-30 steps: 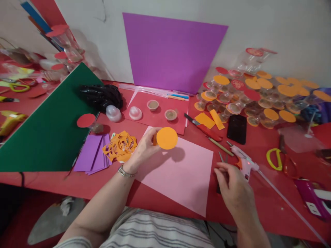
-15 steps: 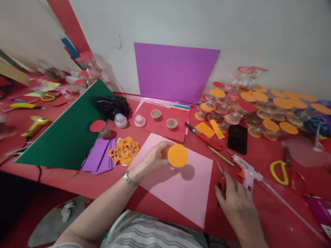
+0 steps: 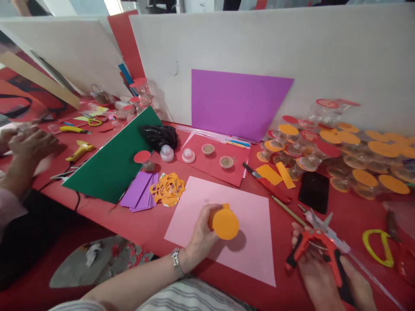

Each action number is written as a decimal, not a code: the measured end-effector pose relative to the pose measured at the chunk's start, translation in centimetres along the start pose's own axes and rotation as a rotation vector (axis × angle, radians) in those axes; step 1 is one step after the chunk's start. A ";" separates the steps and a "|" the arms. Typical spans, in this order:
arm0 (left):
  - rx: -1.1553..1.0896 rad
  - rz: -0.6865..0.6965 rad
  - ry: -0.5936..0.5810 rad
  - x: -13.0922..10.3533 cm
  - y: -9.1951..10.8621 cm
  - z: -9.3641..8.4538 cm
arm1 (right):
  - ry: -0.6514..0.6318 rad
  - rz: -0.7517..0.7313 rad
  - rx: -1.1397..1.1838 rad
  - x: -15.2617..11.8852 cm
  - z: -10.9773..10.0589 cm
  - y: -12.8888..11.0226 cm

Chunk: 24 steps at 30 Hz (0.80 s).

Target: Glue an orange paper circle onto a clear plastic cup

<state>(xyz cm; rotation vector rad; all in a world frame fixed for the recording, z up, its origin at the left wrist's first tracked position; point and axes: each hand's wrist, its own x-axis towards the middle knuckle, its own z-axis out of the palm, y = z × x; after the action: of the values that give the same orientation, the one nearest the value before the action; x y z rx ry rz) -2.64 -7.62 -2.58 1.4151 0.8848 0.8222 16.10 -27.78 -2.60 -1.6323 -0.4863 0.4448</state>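
Observation:
My left hand (image 3: pixel 205 231), with a watch on its wrist, is closed around an orange paper piece held above the pink sheet (image 3: pixel 251 259). A round orange disc (image 3: pixel 226 224) faces up, and another bit of orange shows behind it. Across my right hand (image 3: pixel 319 276) lie red-and-black spring-loaded snips (image 3: pixel 317 235), blades spread and pointing away; the thumb and fingers hold their handles. Beneath the snips, partly covered, is a pale pink glue gun (image 3: pixel 339 244). Tangled orange paper cut-outs (image 3: pixel 168 190) and purple paper strips (image 3: pixel 138 192) lie left of the pink sheet.
Clear plastic cups with orange and red discs (image 3: pixel 330 136) crowd the back right, near a black phone (image 3: pixel 314 192). A red-handled cutter (image 3: pixel 272 185) and yellow-handled scissors (image 3: pixel 378 247) lie nearby. A green board (image 3: pixel 112 164) leans at left, beyond it a co-worker's hands (image 3: pixel 32 140).
My right hand has picked up the snips from the table and turned palm up with them spread open. The camera view has shifted, bringing a co-worker's hands in at left.

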 end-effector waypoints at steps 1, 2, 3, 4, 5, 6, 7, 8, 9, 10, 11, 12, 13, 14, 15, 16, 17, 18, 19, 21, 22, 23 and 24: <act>-0.010 0.000 0.013 0.1 0.2 0.1 | -0.006 0.027 0.046 0.0 0.6 -0.3; -0.025 -0.005 0.011 0.2 0.4 0.1 | -0.065 0.076 0.099 0.2 1.1 -0.5; -0.051 -0.012 0.002 0.5 0.9 -0.1 | -0.101 0.106 0.135 0.5 1.7 -0.8; -0.080 -0.029 -0.016 0.8 1.4 -0.3 | -0.118 0.126 0.170 0.8 2.2 -1.1; -0.118 -0.060 -0.064 1.2 2.0 -0.6 | -0.134 0.147 0.202 1.1 2.7 -1.5; -0.167 -0.087 -0.109 1.7 2.8 -1.0 | -0.140 0.172 0.237 1.4 3.2 -1.9; -0.200 -0.115 -0.156 2.3 3.5 -1.3 | -0.146 0.203 0.282 1.5 3.6 -2.4; -0.214 -0.131 -0.188 2.9 4.2 -1.7 | -0.147 0.244 0.345 1.6 4.1 -2.9; -0.188 -0.130 -0.228 3.5 4.9 -2.0 | -0.150 0.274 0.406 1.6 4.7 -3.5; -0.171 -0.100 -0.235 4.2 5.5 -2.2 | -0.167 0.286 0.442 1.6 5.3 -4.1; -0.171 -0.061 -0.227 4.9 6.1 -2.4 | -0.198 0.285 0.461 1.6 6.1 -4.7; -0.183 -0.043 -0.232 5.5 6.6 -2.4 | -0.246 0.277 0.458 1.7 7.0 -5.3; -0.202 -0.024 -0.238 6.1 7.0 -2.3 | -0.278 0.261 0.436 1.8 7.8 -5.9; -0.222 -0.010 -0.247 6.7 7.4 -2.2 | -0.281 0.243 0.437 2.1 8.7 -6.5; -0.240 0.000 -0.261 7.1 7.7 -1.9 | -0.279 0.221 0.437 2.5 9.6 -7.0; -0.255 0.014 -0.269 7.4 8.0 -1.6 | -0.283 0.197 0.435 3.0 10.4 -7.5; -0.266 0.031 -0.268 7.7 8.2 -1.4 | -0.266 0.143 0.428 3.5 11.1 -7.9; -0.275 0.050 -0.262 7.9 8.2 -1.1 | -0.253 0.091 0.416 4.0 11.7 -8.2; -0.281 0.064 -0.249 8.0 8.2 -0.8 | -0.242 0.038 0.406 4.5 12.3 -8.3; -0.269 0.073 -0.209 8.2 7.7 -0.5 | -0.256 -0.015 0.374 5.3 13.2 -7.8; -0.250 0.072 -0.180 8.2 7.3 -0.4 | -0.278 -0.024 0.345 5.5 13.5 -7.3; -0.229 0.066 -0.147 8.3 6.9 -0.4 | -0.300 -0.029 0.291 5.5 13.7 -6.7; -0.214 0.059 -0.114 8.4 6.4 -0.4 | -0.320 -0.038 0.223 5.5 13.9 -6.0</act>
<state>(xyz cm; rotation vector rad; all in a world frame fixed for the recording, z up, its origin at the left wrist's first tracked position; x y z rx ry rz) 1.10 0.07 3.64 1.2911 0.6506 0.8461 12.70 -12.65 1.72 -1.3403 -0.6795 0.7118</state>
